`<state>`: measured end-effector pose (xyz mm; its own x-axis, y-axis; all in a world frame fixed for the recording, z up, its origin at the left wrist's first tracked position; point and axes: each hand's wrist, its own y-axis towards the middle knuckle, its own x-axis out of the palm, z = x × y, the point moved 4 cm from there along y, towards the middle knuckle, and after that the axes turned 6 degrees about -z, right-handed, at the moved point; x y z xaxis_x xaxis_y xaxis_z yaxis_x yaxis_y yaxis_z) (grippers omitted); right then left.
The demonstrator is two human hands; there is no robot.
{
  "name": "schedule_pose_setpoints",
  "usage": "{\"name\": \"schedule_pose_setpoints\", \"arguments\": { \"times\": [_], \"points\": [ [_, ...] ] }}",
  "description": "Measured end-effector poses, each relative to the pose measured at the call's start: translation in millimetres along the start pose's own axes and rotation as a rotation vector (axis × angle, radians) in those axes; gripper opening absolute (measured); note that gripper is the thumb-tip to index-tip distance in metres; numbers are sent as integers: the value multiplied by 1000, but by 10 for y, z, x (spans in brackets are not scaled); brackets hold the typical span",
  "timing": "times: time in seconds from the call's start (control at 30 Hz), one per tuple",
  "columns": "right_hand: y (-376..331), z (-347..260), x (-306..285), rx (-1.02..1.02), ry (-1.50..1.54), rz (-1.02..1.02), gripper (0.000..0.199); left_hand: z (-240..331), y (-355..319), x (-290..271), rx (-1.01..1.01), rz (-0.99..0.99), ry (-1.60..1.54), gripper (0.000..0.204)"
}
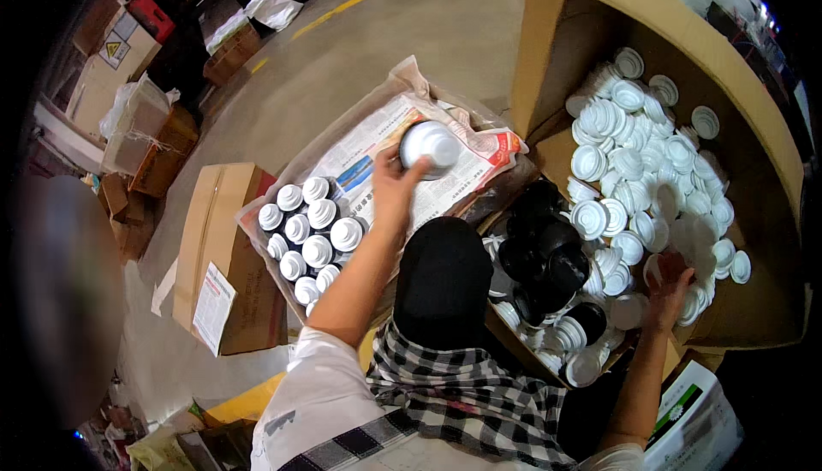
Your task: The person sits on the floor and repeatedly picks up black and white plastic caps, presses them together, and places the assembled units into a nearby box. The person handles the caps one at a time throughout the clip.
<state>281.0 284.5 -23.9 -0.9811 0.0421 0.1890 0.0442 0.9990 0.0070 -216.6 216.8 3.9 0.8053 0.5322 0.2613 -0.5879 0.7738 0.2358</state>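
My left hand (400, 181) is closed round a white stepped cap (431, 147) with a dark side, held above the newspaper-lined box (385, 141). Below and to its left, several white-topped dark pieces (317, 250) stand in rows inside that box. On the right, my right hand (668, 291) reaches over loose white lids (629, 163) in a big open carton (556, 34). Its fingers are spread, with a motion-blurred white lid (693, 238) just beyond them. Whether the fingers touch that lid is unclear. Black round pieces (544, 253) lie heaped beside the white lids.
A closed cardboard box (214, 248) with a paper sheet on it stands left of the lined box. Crates and boxes (163, 150) sit farther left. A white printed bag (693, 420) lies at the lower right. The grey floor (428, 30) has yellow lines.
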Motion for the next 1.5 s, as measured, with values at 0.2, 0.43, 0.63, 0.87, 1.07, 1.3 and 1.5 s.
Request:
{"name": "schedule_pose_setpoints", "arguments": {
  "times": [0.2, 0.43, 0.63, 0.87, 1.07, 1.3, 1.5],
  "points": [
    [-239, 22, -198, 44, -304, 157, 64, -637, 319, -2266, -412, 415, 275, 34],
    [-657, 664, -1110, 216, -406, 201, 54, -978, 1161, -3164, -387, 405, 1030, 52],
    [-931, 684, -1393, 168, -309, 292, 52, -871, 1212, -3202, -698, 493, 1414, 48],
    [-868, 371, -752, 158, -389, 303, 39, -948, 1180, -2609, 101, -340, 1933, 28],
    [-511, 189, -362, 76, -813, 73, 29, -858, 1236, -2089, 44, -125, 1894, 31],
    [218, 426, -407, -75, -877, 110, 19, -304, 333, 814, 339, -861, 734, 24],
    [212, 661, -42, 1, -957, -74, 21, -571, -768, 2147, -130, -1386, 1241, 47]
  ]
}}
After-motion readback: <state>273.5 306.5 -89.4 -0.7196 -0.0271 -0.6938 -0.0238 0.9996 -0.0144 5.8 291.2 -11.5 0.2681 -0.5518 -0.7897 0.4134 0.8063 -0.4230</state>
